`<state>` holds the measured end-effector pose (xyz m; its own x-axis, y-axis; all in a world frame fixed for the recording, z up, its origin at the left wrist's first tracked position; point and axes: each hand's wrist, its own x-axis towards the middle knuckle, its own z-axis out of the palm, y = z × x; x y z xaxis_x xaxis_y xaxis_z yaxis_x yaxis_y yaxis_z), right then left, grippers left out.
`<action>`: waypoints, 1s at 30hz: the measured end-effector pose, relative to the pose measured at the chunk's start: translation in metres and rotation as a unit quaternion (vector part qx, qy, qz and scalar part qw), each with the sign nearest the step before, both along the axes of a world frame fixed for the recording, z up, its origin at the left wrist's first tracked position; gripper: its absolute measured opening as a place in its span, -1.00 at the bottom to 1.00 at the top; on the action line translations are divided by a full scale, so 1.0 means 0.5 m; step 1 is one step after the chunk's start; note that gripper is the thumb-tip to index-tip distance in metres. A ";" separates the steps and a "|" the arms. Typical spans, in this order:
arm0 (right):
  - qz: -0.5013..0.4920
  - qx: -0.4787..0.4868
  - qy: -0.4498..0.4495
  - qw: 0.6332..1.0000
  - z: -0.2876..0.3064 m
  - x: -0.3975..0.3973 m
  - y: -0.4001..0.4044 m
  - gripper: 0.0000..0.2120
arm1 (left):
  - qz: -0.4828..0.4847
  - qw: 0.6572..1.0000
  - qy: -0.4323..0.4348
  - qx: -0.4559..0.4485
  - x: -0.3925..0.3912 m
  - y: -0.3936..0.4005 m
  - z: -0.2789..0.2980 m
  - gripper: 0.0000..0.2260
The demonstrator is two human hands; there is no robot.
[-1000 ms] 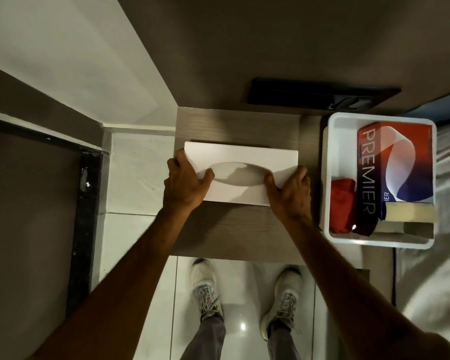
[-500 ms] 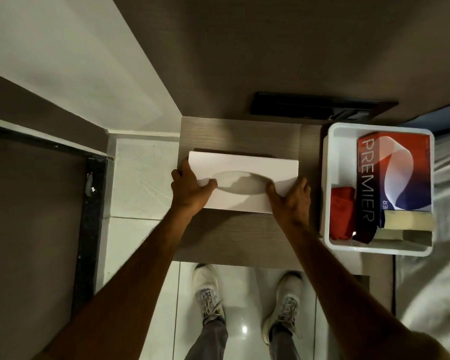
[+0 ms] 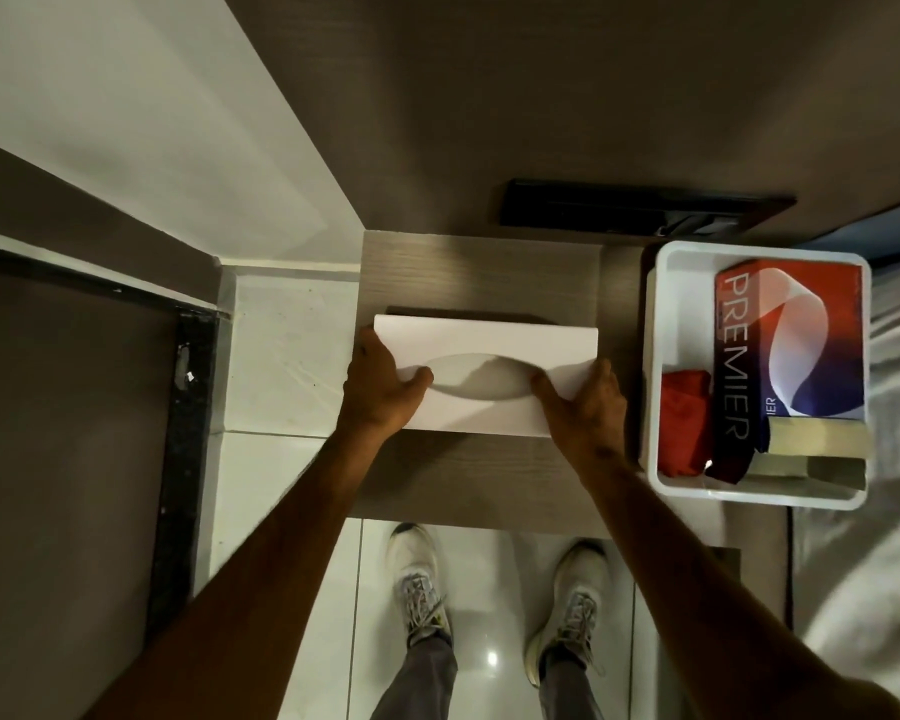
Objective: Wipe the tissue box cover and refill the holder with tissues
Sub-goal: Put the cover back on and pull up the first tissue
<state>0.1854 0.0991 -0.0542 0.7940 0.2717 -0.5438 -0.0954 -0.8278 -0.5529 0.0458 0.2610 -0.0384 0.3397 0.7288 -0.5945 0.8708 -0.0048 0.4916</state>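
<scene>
A white tissue box cover (image 3: 489, 340) with an oval slot lies on a small wooden bedside shelf (image 3: 468, 272). My left hand (image 3: 380, 389) grips its left end, thumb on top near the slot. My right hand (image 3: 585, 402) grips its right end the same way. No tissue shows through the slot. To the right stands a white plastic tub (image 3: 650, 356) holding a red and blue PREMIER tissue pack (image 3: 796, 345) and a red cloth (image 3: 684, 418).
A sponge-like beige block (image 3: 817, 439) lies at the tub's front right. A dark wall socket panel (image 3: 640, 213) sits behind the shelf. White bedding (image 3: 884, 537) is on the right. My shoes (image 3: 417, 579) stand on glossy white floor tiles below the shelf.
The view has shifted slightly. Both hands still hold the cover's ends in the same grip, and the cover stays on the shelf.
</scene>
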 end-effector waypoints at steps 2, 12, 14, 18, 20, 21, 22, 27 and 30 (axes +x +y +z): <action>0.003 0.004 -0.005 1.000 0.001 0.001 0.000 -0.30 | -0.030 0.999 -0.001 0.023 0.000 0.004 0.002 -0.30; 0.018 -0.005 -0.013 1.000 -0.002 0.008 0.012 -0.32 | -0.059 0.997 0.041 0.032 0.012 0.025 -0.008 -0.28; 0.024 -0.010 -0.013 1.000 -0.003 0.013 0.015 -0.32 | -0.051 0.997 0.050 0.026 0.014 0.028 -0.018 -0.26; 0.019 -0.012 -0.007 1.000 -0.008 0.010 0.021 -0.31 | -0.026 0.996 0.076 0.029 0.017 0.024 -0.043 -0.23; 0.013 -0.017 -0.010 1.000 -0.012 0.006 0.022 -0.30 | -0.012 0.995 0.091 0.037 0.020 0.016 -0.051 -0.22; 0.014 -0.028 -0.017 0.999 -0.014 0.004 0.021 -0.28 | -0.004 0.995 0.091 0.039 0.021 0.014 -0.055 -0.21; 0.018 -0.042 -0.027 0.999 -0.017 0.002 0.019 -0.27 | 0.001 0.996 0.085 0.036 0.021 0.014 -0.058 -0.19; 0.037 -0.068 -0.018 0.997 -0.014 0.007 0.021 -0.14 | -0.020 0.999 0.009 -0.036 -0.009 0.037 -0.053 -0.18; 0.060 -0.085 -0.046 0.993 0.001 0.004 0.014 -0.07 | -0.011 0.999 -0.042 -0.029 -0.036 0.029 -0.039 -0.25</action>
